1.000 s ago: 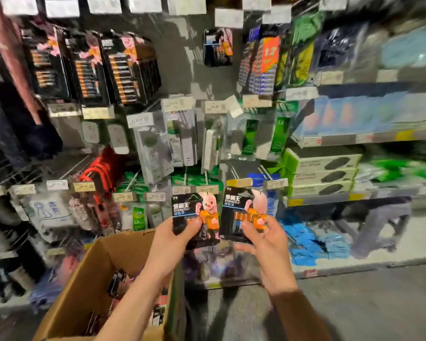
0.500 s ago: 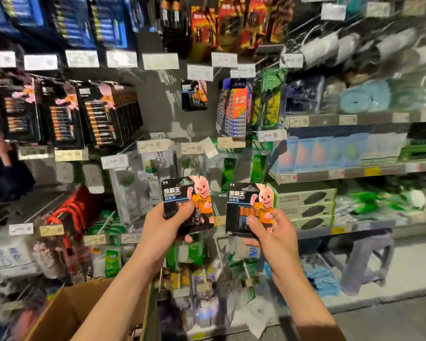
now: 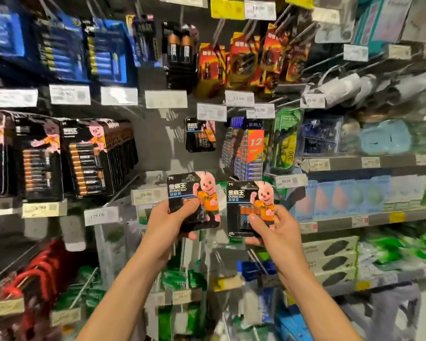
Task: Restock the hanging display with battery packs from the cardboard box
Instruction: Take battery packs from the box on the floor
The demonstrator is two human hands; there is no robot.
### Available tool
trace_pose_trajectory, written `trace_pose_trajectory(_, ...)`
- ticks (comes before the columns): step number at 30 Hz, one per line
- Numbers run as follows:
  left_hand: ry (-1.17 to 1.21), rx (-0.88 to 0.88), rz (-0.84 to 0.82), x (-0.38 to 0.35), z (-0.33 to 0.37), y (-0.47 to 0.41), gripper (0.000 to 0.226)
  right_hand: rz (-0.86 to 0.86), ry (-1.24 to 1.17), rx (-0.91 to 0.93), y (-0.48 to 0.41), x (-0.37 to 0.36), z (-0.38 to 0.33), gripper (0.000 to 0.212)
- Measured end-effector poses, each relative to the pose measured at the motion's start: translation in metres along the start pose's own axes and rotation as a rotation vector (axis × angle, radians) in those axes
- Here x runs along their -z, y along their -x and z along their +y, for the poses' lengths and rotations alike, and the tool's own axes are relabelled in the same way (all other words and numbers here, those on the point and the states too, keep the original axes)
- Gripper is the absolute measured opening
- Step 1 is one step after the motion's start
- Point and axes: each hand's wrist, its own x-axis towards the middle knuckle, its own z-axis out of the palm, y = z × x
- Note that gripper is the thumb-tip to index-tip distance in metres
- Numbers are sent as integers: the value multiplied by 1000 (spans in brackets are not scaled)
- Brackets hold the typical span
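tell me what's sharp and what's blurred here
Head view: the left Duracell pack in the left hand and the right Duracell pack in the right hand are sharp, print legible; head view edges smear, worst on the blue battery packs top left and the right-side shelves; the wide-angle lens bows shelf lines.

- Left pack (image 3: 180,190): black card, white and blue lettering, pink rabbit in orange shirt.
- Right pack (image 3: 236,195): same black card and rabbit; copper-and-black cells.
- Hung pack (image 3: 199,135): black, pink rabbit, blurred.
- Large packs (image 3: 91,158): black, rows of copper-tipped black cells, pink rabbit.
- Top-left packs (image 3: 106,52): blue, yellow side strip.
- Top-centre packs (image 3: 244,60): red and orange.
- Multipack (image 3: 252,153): blue, orange panel, white "12".
- Tags (image 3: 70,94): white.
- Top tag (image 3: 226,8): yellow.
- Backboard (image 3: 155,134): dark grey.
- Low packs (image 3: 177,279): green.
- Low-left goods (image 3: 42,271): red.
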Motion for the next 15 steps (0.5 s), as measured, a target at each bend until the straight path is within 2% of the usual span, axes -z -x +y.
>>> trace_pose_trajectory(4,-38,-16,-37,4,17,-42,15,-6,-7,12,-40,-26,3,32)
trace_pose_trajectory(6,-54,-35,-40,7,26,-62,19,-24,-9,27,-59,-36,2,33)
trace_pose_trajectory(12,-73,-113,-26,9,51,-116,31,-49,1,59,-127,-54,1,57)
trace_pose_trajectory(15,-88,-140,-37,1,62,-135,39,-81,-17,92,-153,-61,0,55)
